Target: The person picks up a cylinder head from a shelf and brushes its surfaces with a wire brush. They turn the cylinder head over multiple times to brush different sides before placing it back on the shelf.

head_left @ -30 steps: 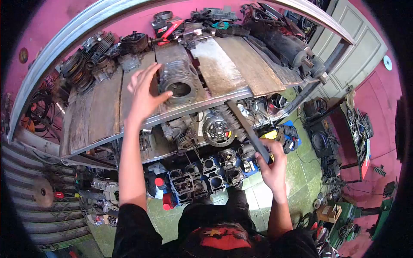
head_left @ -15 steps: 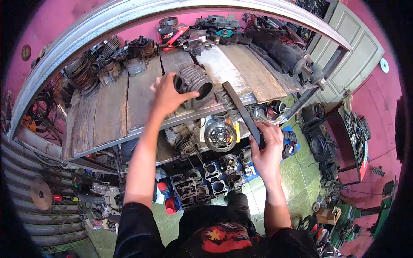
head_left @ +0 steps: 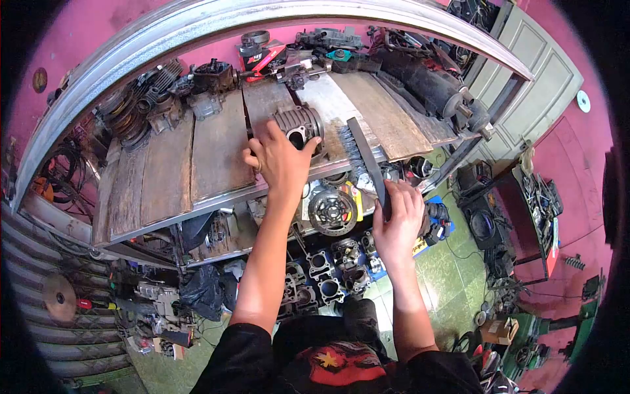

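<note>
A grey finned engine cylinder (head_left: 298,120) rests on the wooden bench top near its front edge, its bore opening partly showing. My left hand (head_left: 283,161) grips it from the near side, thumb at its right edge and a finger at its left, the other fingers sticking out to the left. In my right hand (head_left: 402,213) is the dark handle of a wire brush (head_left: 365,154), held by its lower end. The brush stands slanted over the bench's front edge, bristles facing left toward the cylinder but apart from it.
Greasy engine parts line the back of the plank bench (head_left: 220,151), with a black muffler (head_left: 420,82) at right. A metal frame bar (head_left: 262,21) arches overhead. Beneath the bench sit a brake disc (head_left: 333,212) and several cylinder blocks (head_left: 330,287). A speaker-like box (head_left: 482,223) stands at right.
The cylinder has turned and come down onto the bench, and my left hand has shifted right to its near side. The brush has moved slightly right and away from the cylinder.
</note>
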The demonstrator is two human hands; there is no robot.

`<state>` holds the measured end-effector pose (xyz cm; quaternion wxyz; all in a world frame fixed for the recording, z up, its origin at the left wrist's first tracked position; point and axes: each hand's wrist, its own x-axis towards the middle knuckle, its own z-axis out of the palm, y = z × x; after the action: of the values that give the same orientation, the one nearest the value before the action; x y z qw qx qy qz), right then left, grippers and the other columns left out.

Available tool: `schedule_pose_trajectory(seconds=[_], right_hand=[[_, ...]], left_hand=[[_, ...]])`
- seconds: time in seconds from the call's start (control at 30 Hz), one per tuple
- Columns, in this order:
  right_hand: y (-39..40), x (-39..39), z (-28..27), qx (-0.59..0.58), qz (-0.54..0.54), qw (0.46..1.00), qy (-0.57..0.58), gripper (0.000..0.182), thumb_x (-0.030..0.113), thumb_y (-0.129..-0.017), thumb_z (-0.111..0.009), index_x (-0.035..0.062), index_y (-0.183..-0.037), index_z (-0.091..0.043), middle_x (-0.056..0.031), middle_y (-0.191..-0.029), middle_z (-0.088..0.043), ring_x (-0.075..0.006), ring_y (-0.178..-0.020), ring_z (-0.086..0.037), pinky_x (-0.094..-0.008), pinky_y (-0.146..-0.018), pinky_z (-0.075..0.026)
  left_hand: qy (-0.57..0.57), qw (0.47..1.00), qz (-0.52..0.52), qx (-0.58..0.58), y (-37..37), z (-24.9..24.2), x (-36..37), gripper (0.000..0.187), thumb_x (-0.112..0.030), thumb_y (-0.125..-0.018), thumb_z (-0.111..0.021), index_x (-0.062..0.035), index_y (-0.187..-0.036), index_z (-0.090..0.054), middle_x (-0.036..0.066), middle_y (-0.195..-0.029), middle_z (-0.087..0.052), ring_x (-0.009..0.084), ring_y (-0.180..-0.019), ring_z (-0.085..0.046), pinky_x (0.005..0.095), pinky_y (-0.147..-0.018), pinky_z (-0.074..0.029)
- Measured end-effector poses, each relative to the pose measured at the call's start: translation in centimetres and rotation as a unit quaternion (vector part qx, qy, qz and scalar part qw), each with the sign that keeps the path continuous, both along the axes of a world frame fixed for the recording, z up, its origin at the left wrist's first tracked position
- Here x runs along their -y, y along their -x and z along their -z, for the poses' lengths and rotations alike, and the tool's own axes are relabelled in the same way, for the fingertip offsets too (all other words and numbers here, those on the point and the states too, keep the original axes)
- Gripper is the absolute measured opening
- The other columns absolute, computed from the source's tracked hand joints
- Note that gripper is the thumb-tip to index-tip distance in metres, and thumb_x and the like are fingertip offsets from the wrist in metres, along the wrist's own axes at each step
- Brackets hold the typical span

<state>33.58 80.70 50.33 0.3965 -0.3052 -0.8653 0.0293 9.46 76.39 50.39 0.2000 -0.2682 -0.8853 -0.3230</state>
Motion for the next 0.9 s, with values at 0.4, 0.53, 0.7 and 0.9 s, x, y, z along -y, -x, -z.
schedule_pose_trajectory(seconds=[0.4, 0.53, 0.7, 0.9], right_hand=[[4.9, -0.5, 3.9, -0.056, -0.079, 0.993, -0.064, 0.06, -0.004, -0.082, -0.066, -0.0025, -0.141, -0.058, -0.0211, -0.138, -0.061, -0.0415, -0.133, -0.057, -0.0588, -0.12, -0.04], [7.7, 0.9, 6.6, -0.062, -0.085, 0.991, -0.078, 0.05, -0.002, -0.091, -0.061, -0.0044, -0.141, -0.058, -0.0222, -0.138, -0.061, -0.0419, -0.131, -0.059, -0.0662, -0.115, -0.043], [9.6, 1.6, 7.4, -0.055, -0.048, 0.991, -0.113, 0.051, 0.0, -0.092, -0.062, -0.0054, -0.142, -0.059, -0.0225, -0.138, -0.061, -0.0442, -0.133, -0.056, -0.0687, -0.115, -0.041], [11.9, 0.2, 5.1, -0.071, -0.059, 0.988, -0.121, 0.052, -0.007, -0.088, -0.06, -0.0041, -0.139, -0.061, -0.0223, -0.134, -0.061, -0.0441, -0.131, -0.057, -0.0656, -0.116, -0.041]], left_hand=[[0.092, 0.949, 0.266, 0.139, 9.3, -2.0, 1.4, 0.123, -0.055, -0.063, -0.097, -0.0131, -0.163, -0.041, 0.014, -0.166, -0.046, 0.037, -0.154, -0.036, 0.0639, -0.126, -0.015], [0.07, 0.947, 0.282, 0.138, 10.2, -0.8, 1.4, 0.123, -0.055, -0.061, -0.098, -0.014, -0.163, -0.041, 0.016, -0.166, -0.045, 0.0364, -0.157, -0.034, 0.062, -0.126, -0.015], [0.108, 0.94, 0.294, 0.138, 10.3, -1.3, 1.6, 0.129, -0.057, -0.06, -0.097, -0.0136, -0.164, -0.034, 0.023, -0.165, -0.043, 0.0368, -0.158, -0.033, 0.0574, -0.126, -0.016], [0.123, 0.936, 0.305, 0.127, 10.6, -1.8, 1.5, 0.132, -0.056, -0.059, -0.097, -0.0071, -0.163, -0.033, 0.026, -0.164, -0.044, 0.0394, -0.157, -0.033, 0.0557, -0.124, -0.02]])
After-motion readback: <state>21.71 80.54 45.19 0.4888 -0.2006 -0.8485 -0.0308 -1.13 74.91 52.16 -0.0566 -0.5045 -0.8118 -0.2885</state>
